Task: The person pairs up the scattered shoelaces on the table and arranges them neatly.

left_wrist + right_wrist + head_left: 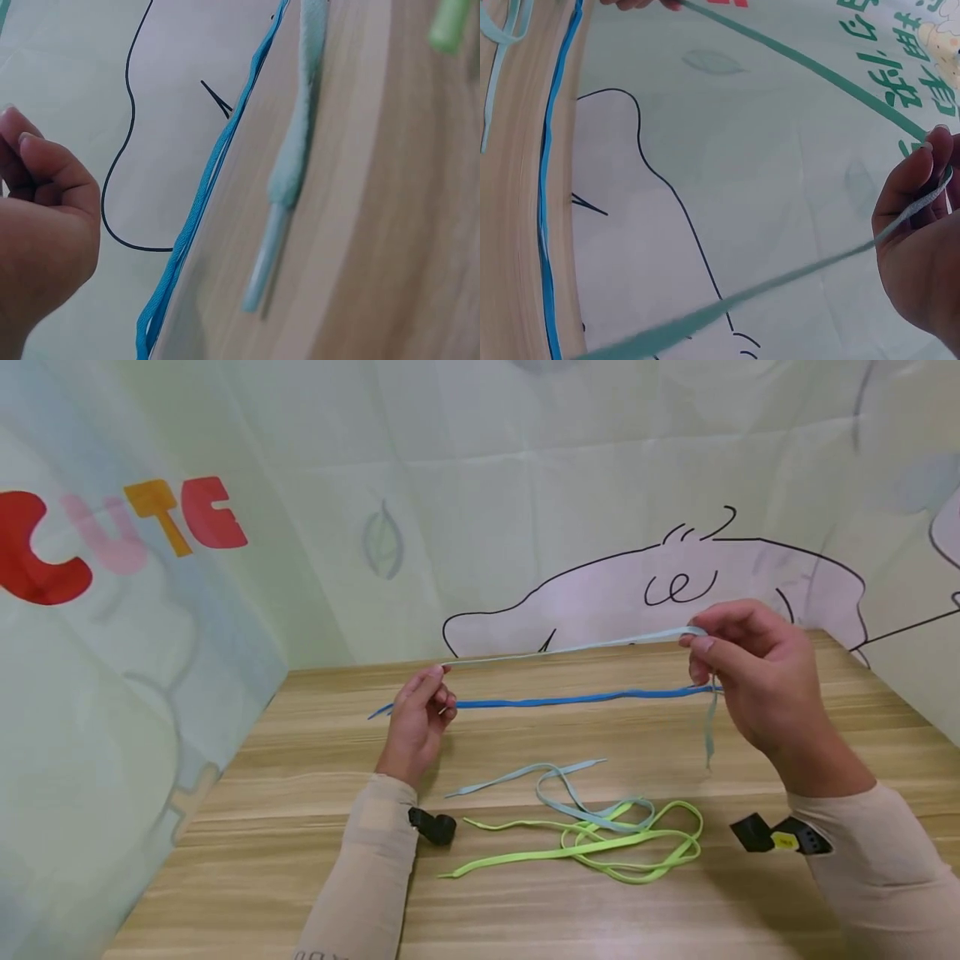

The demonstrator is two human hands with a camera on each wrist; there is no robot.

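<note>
A pale blue-green shoelace [570, 647] is stretched through the air between both hands. My left hand [420, 714] pinches one end between thumb and finger. My right hand [765, 681] pinches it further along, and a loose tail hangs below those fingers; the right wrist view shows the lace [802, 60] running taut to the right hand [919, 217]. Beneath lies a blue shoelace [555, 701], laid nearly straight across the table and seeming doubled in the left wrist view. The left hand [52, 217] appears there from the side, its fingers curled.
Nearer on the wooden table [300, 827], a second pale blue shoelace [517, 774] lies in loose loops, partly over a tangled yellow-green shoelace [517, 857]. A printed cloth backdrop [337, 568] rises behind the table's back edge and along its left side.
</note>
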